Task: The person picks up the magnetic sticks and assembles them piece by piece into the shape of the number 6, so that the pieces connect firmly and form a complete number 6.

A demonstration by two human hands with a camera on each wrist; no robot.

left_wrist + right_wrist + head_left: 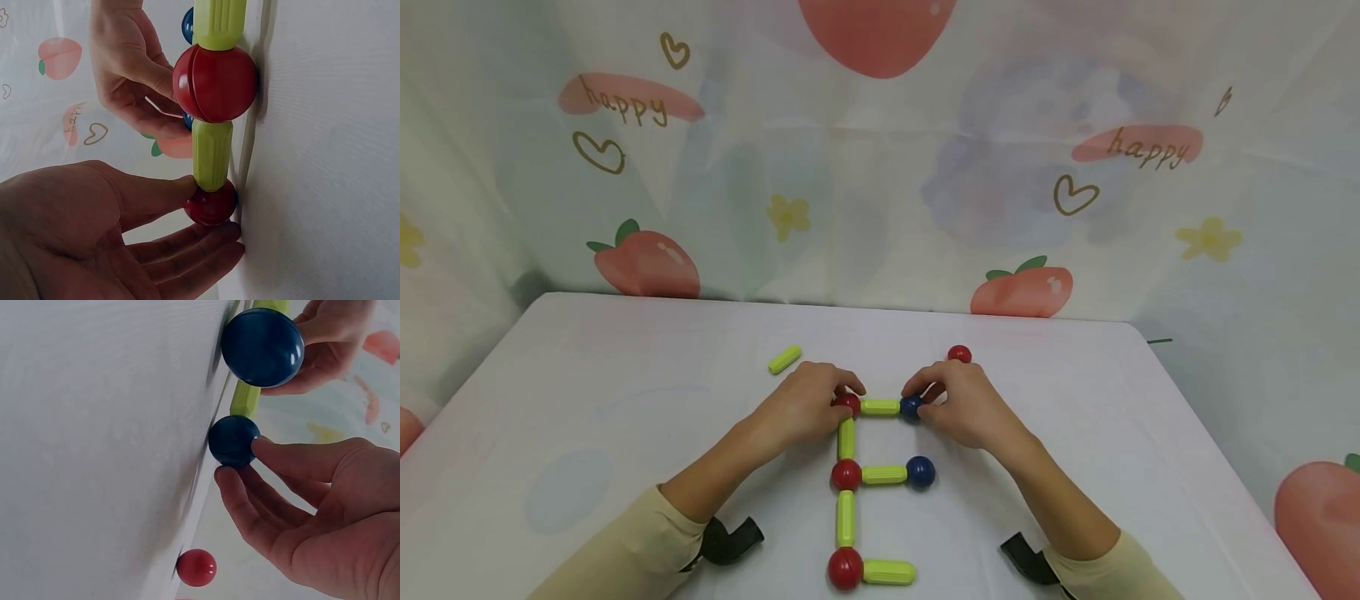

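Observation:
My left hand pinches the far red ball between thumb and fingers. A blue ball is pinched by my right hand. A yellow-green rod joins these two balls. Below them on the table, the middle red ball carries a rod ending in another blue ball. Vertical rods link it to the far red ball and to the near red ball. From the near red ball a rod sticks out rightward with a free end.
A loose yellow-green rod lies beyond my left hand, and a loose red ball beyond my right. Black curved pieces sit at both wrists. The white table meets a printed cloth backdrop at its far edge.

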